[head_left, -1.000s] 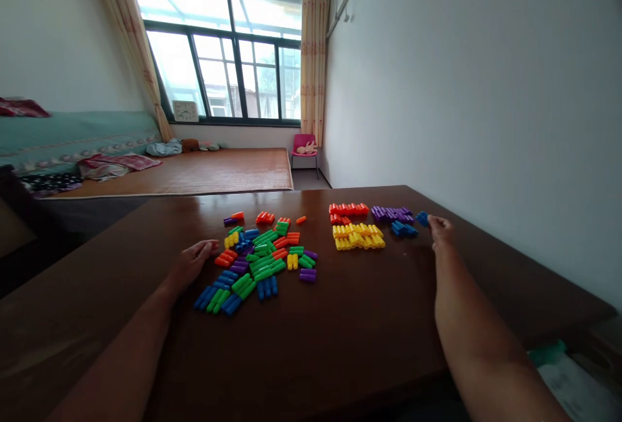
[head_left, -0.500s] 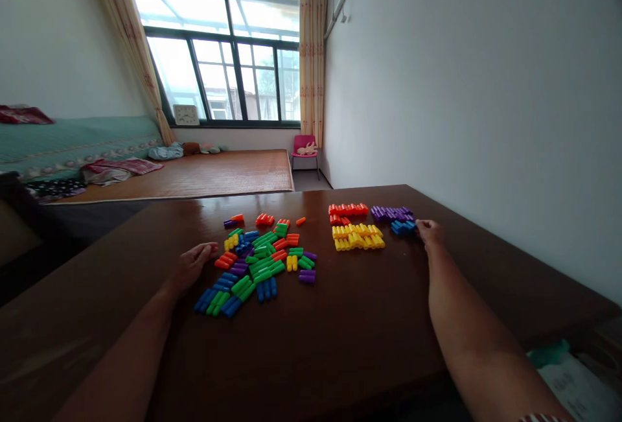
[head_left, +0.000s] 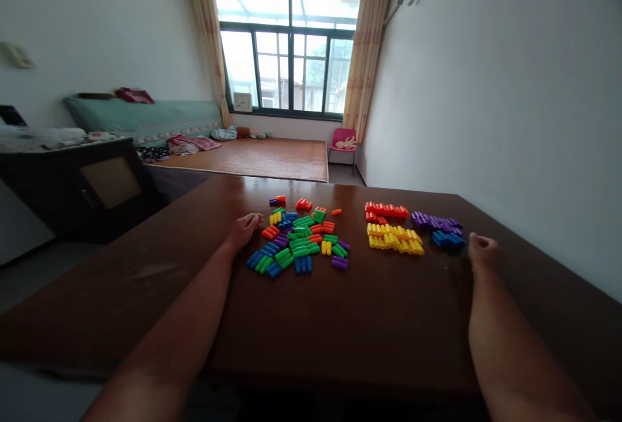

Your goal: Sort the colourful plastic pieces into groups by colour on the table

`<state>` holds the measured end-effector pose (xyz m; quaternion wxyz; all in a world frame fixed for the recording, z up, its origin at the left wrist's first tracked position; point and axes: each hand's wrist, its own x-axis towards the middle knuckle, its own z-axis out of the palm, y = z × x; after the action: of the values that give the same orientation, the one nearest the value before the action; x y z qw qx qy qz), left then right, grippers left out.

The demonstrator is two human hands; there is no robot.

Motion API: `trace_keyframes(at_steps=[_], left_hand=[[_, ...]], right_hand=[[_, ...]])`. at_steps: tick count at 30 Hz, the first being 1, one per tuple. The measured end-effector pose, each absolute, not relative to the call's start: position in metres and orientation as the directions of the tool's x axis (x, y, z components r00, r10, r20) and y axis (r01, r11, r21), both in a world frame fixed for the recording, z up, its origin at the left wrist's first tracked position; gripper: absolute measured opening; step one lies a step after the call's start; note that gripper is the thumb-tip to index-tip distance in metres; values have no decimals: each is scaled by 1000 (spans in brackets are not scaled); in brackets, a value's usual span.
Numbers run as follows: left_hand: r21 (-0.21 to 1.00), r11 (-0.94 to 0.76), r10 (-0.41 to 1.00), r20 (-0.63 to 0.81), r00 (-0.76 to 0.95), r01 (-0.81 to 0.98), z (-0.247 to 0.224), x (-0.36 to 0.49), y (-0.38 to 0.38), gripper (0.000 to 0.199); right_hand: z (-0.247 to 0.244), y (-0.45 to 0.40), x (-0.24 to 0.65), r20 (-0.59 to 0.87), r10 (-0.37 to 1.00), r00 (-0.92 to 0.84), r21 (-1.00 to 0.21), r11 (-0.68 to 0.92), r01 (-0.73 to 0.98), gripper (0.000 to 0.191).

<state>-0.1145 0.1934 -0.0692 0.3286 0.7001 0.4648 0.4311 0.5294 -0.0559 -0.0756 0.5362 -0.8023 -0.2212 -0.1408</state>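
Observation:
A mixed pile of small plastic pieces, with green pieces [head_left: 304, 248], blue pieces [head_left: 303, 264] and others in red, yellow and purple, lies left of centre. At its left edge rests my left hand [head_left: 244, 231], fingers pressed together; anything inside is too small to tell. On the right, pieces sit in colour groups: a red row [head_left: 387, 210], yellow rows [head_left: 395, 238], a purple row [head_left: 436, 222] and a small blue group [head_left: 448, 239]. Just right of the blue group, apart from it, my right hand [head_left: 483, 251] is closed, its contents hidden.
The brown table [head_left: 359, 325] carries everything. Behind it stand a low bed [head_left: 286, 156], a pink chair [head_left: 344, 139] and a window. A dark cabinet [head_left: 63, 175] is at the left, a white wall at the right.
The view has turned left, so the table's contents appear farther right. My right hand has come away from the blue group. My left hand stays beside the pile.

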Motion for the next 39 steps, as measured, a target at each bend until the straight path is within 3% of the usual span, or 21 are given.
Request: trace_keyframes(at_steps=[3,5,7,10,12,14,16,24,27,30,32,34,37,39], left_hand=[[828,-381,924,329,193,411,-70,-113,192,59],[769,-420,908,352,229,482,-69,-112,191,55],[698,-463,887,367,281,546,-67,-110,188,50],[618,-524,852,377,363,587,-65,-107,184,45],[592,-547,837,376,398,592,-66,-106,183,41],[587,-549,836,375,401,596,-66,-108,182,40],[596,-542,840,374,393,592,-67,-110,182,41],[632,-518,855,365,368,577,-65,-112,179,41],[630,-517,856,365,366,580,-66,-112,180,41],[630,-527,849,371,375,570,-67,-113,182,41],[632,-531,847,374,378,564,-66,-113,183,43],[638,-531,846,372,381,557,-65,-114,184,44],[655,-537,842,372,391,531,-62,-114,184,47],[658,-531,845,361,395,535,-62,-114,186,49]], right_hand=[[-57,-44,510,631,50,774,-691,-416,591,35],[-39,-25,476,738,132,662,-600,-322,733,40],[-23,-1,425,776,339,531,-512,-152,845,40],[-9,37,329,657,724,210,-459,163,874,33],[-7,60,264,544,838,-41,-435,324,840,28],[-9,82,209,469,844,-260,-377,458,805,25],[-11,103,167,419,832,-365,-329,513,793,24],[-14,146,102,221,896,-385,-154,421,894,36],[-12,149,109,300,908,-293,-232,367,901,34],[-9,150,133,351,919,-182,-515,351,782,36],[-9,146,156,303,945,-123,-731,313,606,40],[-10,135,183,246,966,-82,-869,257,422,45],[-7,109,234,245,970,12,-944,235,232,48],[-3,88,279,286,941,178,-952,258,166,49]])
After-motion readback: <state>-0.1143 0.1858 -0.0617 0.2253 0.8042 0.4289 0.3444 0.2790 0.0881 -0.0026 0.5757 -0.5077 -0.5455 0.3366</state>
